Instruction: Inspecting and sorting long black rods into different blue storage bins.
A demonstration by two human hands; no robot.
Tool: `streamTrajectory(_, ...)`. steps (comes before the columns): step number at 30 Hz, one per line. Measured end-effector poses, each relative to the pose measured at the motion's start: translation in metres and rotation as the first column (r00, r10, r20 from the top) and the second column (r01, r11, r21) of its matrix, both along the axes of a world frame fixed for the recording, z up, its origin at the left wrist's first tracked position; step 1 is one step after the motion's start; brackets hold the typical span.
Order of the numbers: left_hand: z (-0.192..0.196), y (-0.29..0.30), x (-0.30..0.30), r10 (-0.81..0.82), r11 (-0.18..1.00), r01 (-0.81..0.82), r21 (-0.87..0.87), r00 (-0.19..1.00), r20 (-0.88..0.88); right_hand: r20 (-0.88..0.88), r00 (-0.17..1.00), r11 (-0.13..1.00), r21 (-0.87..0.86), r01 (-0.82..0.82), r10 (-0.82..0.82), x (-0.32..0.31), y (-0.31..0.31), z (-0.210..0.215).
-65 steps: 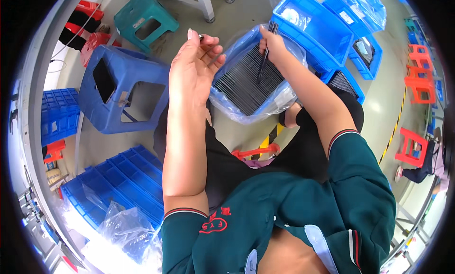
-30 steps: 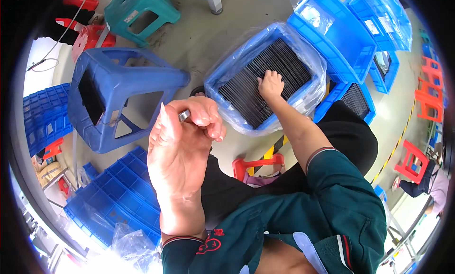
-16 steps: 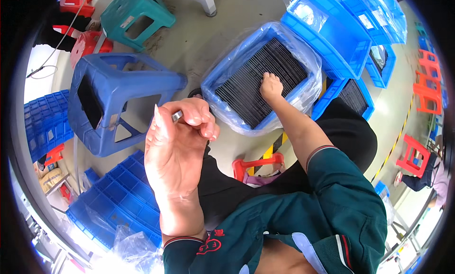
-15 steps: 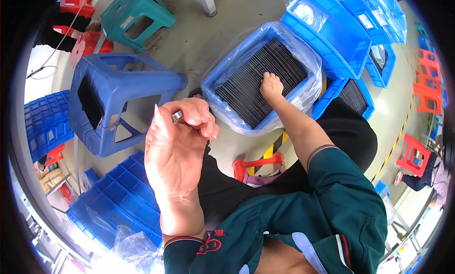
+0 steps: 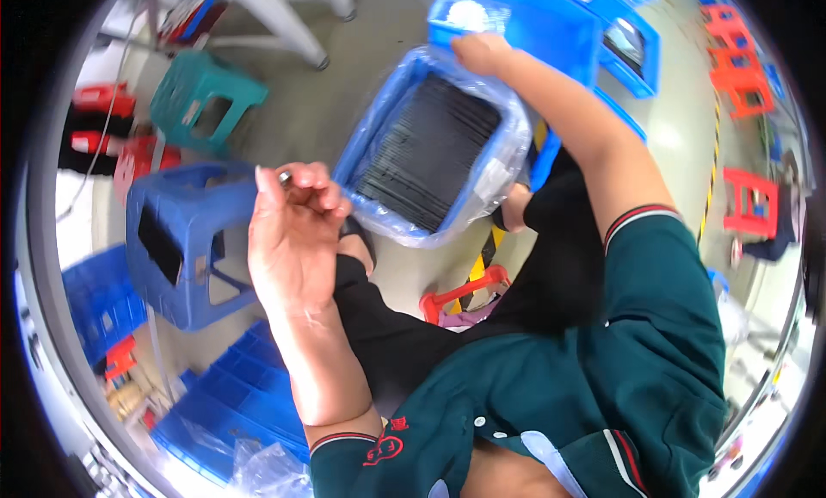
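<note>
My left hand (image 5: pixel 297 235) is raised palm up over my left leg, its fingers loosely curled and the thumb apart. A small silver band (image 5: pixel 285 179) shows at its index finger; the palm holds nothing. My right hand (image 5: pixel 478 54) reaches to the far right corner of a blue tub (image 5: pixel 354 145), beside the wall of a larger blue crate. Its fingers are curled in, and what they may grip is hidden. Clear plastic film (image 5: pixel 503 175) lines the tub and hangs over its rim. Inside lie closely packed rows of thin black strips (image 5: pixel 430 145).
Behind the tub stands the blue crate (image 5: pixel 551 33), with clear plastic in it. At the left are a blue stool (image 5: pixel 194 240) bearing a dark flat piece, a green stool (image 5: pixel 202 102) and blue crates (image 5: pixel 241 403). A red stool (image 5: pixel 465 293) sits between my legs.
My right hand has left the black strips and moved to the tub's far right corner. The view has shifted, and my left hand stays raised in much the same pose.
</note>
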State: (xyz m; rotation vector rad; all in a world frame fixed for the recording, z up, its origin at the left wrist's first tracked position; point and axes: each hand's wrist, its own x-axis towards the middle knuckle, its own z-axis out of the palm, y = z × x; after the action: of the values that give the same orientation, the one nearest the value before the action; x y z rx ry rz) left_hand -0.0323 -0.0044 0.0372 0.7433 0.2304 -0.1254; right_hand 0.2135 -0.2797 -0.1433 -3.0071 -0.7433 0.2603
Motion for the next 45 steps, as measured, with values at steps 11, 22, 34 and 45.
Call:
streamTrajectory(11,-0.033,-0.053,0.022,-0.167,0.972,0.191,0.135,0.971,-0.170,0.125,0.845,0.851,-0.004,0.525,-0.520,-0.117,-0.309,0.031)
streamTrajectory(22,-0.099,-0.043,0.049,-0.108,0.865,0.311,0.394,0.882,-0.460,-0.069,0.566,0.563,-0.257,0.786,-0.822,-0.253,-0.352,-0.139)
streamTrajectory(34,-0.131,-0.010,0.051,0.101,0.817,0.259,0.515,0.815,-0.571,0.209,0.752,0.647,-0.398,0.650,-0.626,-0.170,-0.394,-0.208)
streamTrajectory(45,-0.127,-0.033,0.061,0.123,0.792,0.253,0.556,0.825,-0.552,0.102,0.855,0.709,-0.513,0.483,-0.508,-0.148,-0.416,-0.221)
